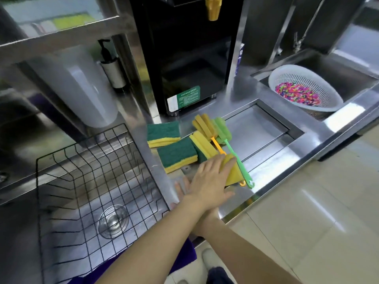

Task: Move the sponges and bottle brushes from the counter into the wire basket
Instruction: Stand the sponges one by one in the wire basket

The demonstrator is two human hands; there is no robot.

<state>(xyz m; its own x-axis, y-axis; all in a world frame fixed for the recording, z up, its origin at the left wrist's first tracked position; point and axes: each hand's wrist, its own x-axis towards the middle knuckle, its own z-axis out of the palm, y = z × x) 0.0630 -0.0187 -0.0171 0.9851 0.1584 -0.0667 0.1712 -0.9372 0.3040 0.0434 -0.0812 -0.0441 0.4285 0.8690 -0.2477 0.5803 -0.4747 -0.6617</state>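
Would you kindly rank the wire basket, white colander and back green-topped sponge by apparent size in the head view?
1. wire basket, though nearest the camera
2. white colander
3. back green-topped sponge

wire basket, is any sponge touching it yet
Apart. Head view shows the wire basket in the sink, with bare counter between it and the nearest sponge.

Both forearms are bare to the elbow, the left hand (207,181) and right hand (202,220) carry no rings or gloves, and purple cloth (184,257) shows below.
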